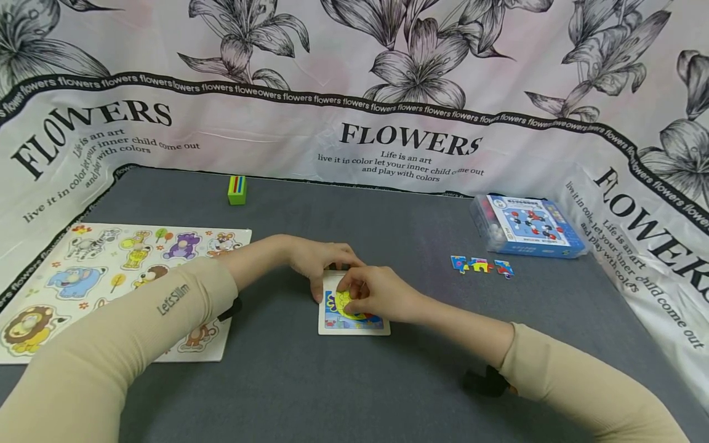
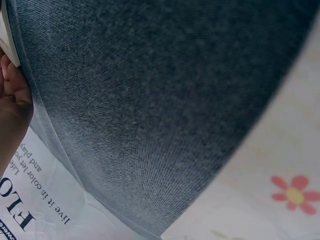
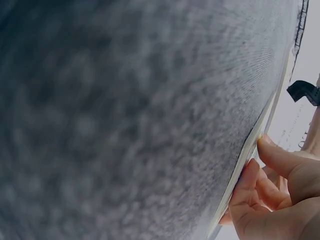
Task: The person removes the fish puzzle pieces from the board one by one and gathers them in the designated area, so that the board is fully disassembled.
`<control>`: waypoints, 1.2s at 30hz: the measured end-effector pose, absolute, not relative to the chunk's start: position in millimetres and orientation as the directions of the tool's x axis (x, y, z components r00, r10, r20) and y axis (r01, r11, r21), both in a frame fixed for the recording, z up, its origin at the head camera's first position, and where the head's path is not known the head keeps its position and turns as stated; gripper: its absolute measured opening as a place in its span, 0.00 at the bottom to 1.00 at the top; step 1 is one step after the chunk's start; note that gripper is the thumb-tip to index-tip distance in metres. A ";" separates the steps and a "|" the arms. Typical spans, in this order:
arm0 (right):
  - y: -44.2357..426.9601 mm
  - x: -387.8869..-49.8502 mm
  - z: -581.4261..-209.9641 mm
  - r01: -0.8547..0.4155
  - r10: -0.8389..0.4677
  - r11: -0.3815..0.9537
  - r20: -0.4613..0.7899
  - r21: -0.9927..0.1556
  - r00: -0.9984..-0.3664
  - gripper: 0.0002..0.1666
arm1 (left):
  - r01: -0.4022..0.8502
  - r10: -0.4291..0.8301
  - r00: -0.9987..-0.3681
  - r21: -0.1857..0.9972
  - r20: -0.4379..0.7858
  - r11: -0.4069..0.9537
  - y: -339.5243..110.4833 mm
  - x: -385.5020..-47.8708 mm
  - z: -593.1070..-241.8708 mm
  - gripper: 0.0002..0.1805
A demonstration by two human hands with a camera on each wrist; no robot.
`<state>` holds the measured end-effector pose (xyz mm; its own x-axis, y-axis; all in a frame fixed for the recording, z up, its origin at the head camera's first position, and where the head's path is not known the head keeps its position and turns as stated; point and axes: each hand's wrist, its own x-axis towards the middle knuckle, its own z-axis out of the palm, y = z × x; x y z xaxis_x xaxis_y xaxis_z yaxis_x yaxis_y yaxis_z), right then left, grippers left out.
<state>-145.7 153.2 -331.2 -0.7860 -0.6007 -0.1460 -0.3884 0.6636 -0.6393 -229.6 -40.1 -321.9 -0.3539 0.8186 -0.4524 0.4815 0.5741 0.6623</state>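
A small white-framed puzzle board (image 1: 354,330) with a blue and yellow picture lies in the middle of the table. The left hand (image 1: 323,261) holds its upper left part, thumb along the left edge and fingers at the top edge. Over the picture, the right hand (image 1: 382,294) pinches a yellow piece (image 1: 342,300) between thumb and fingers, at the board's surface. Part of the left hand (image 2: 14,95) shows beside the board's edge in the left wrist view. In the right wrist view the right hand (image 3: 280,195) is bent close to the board's edge (image 3: 240,172).
Several loose puzzle pieces (image 1: 479,265) lie on the right, below a clear and blue box (image 1: 532,226). A large animal board (image 1: 119,283) occupies the left, partly under the left arm. A green block (image 1: 237,191) stands at the back left.
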 end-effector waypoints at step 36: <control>152.3 -144.3 -330.1 -0.412 -0.607 0.653 -0.115 -0.636 -0.786 0.16 | 0.486 0.826 -0.353 0.669 -0.439 0.563 -40.7 -230.4 -324.1 0.50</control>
<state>-144.3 152.3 -330.1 -0.7864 -0.6070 -0.1145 -0.4115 0.6531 -0.6357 -230.4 -40.7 -324.1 -0.3534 0.8260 -0.4391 0.4856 0.5632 0.6686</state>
